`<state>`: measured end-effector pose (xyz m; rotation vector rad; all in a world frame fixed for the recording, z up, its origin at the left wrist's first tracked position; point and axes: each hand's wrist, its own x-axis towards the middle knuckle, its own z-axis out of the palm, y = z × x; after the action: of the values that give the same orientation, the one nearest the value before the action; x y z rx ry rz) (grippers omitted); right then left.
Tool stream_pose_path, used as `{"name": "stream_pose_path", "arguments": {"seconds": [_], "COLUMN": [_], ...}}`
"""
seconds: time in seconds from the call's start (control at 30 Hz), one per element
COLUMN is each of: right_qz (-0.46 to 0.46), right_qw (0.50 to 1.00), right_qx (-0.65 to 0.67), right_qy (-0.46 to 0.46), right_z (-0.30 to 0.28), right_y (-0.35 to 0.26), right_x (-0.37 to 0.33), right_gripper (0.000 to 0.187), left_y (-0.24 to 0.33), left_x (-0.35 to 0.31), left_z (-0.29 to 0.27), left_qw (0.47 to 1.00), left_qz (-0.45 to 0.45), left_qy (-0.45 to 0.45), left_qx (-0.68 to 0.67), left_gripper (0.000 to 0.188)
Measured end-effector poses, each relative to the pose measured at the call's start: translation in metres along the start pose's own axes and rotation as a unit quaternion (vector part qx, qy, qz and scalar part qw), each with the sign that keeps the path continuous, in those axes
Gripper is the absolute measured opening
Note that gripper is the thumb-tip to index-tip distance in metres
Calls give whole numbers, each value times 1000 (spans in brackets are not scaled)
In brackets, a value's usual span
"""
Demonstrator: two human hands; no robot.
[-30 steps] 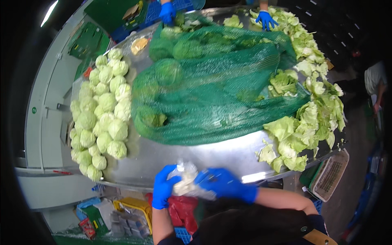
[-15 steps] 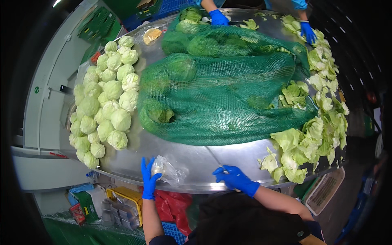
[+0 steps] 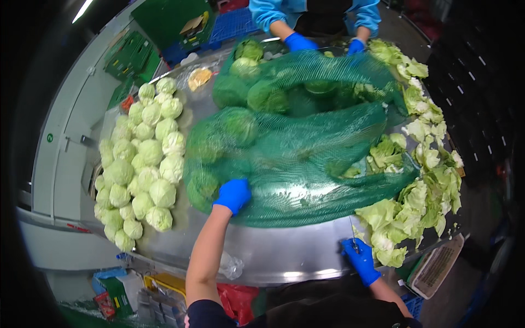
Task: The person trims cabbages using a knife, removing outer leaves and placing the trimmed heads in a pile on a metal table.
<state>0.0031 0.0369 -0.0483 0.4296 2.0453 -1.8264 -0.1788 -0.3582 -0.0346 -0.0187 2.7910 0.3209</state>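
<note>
My left hand, in a blue glove, is closed on the near left part of a green mesh sack. Several lettuce heads show through the mesh beside it. My right hand, also gloved in blue, grips a small knife near the table's front edge, its thin blade pointing away from me. Loose lettuce leaves lie just right of the blade. Between my left forearm and the front edge sits a crumpled clear plastic bag.
Pale trimmed lettuce heads are piled along the left of the metal table. A second mesh sack lies behind, where a co-worker's gloved hands are. Leaves line the right side. A white-rimmed crate stands below the table at right.
My left hand has left the clear plastic bag and reached forward onto the mesh sack. My right hand has moved right with the knife. The co-worker's right-side hand has moved to the far sack.
</note>
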Motion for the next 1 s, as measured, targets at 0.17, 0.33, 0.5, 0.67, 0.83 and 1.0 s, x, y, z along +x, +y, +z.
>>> {"name": "stream_pose_path", "arguments": {"seconds": [0.17, 0.33, 0.5, 0.67, 0.83, 1.0], "right_qz": [0, 12, 70, 51, 107, 29], "right_qw": [984, 969, 927, 950, 945, 945], "right_qx": [24, 6, 133, 100, 11, 76], "right_qy": [174, 247, 344, 290, 309, 318], "right_z": [-45, -58, -99, -184, -232, -231], "right_y": [31, 40, 30, 51, 25, 57], "right_x": [0, 29, 57, 92, 92, 107], "right_gripper": [13, 15, 17, 18, 19, 21], "left_y": [9, -10, 1, -66, 28, 6], "left_x": [79, 119, 166, 220, 140, 95], "left_z": [-46, -75, -72, -37, -74, -97], "left_qw": [976, 892, 923, 925, 937, 822], "left_qz": [25, 108, 22, 62, -25, 86], "left_qy": [215, 434, 250, 321, 318, 423], "left_qx": [-37, -72, -292, -193, -145, -372], "left_gripper": [46, 95, 103, 101, 86, 71]}}
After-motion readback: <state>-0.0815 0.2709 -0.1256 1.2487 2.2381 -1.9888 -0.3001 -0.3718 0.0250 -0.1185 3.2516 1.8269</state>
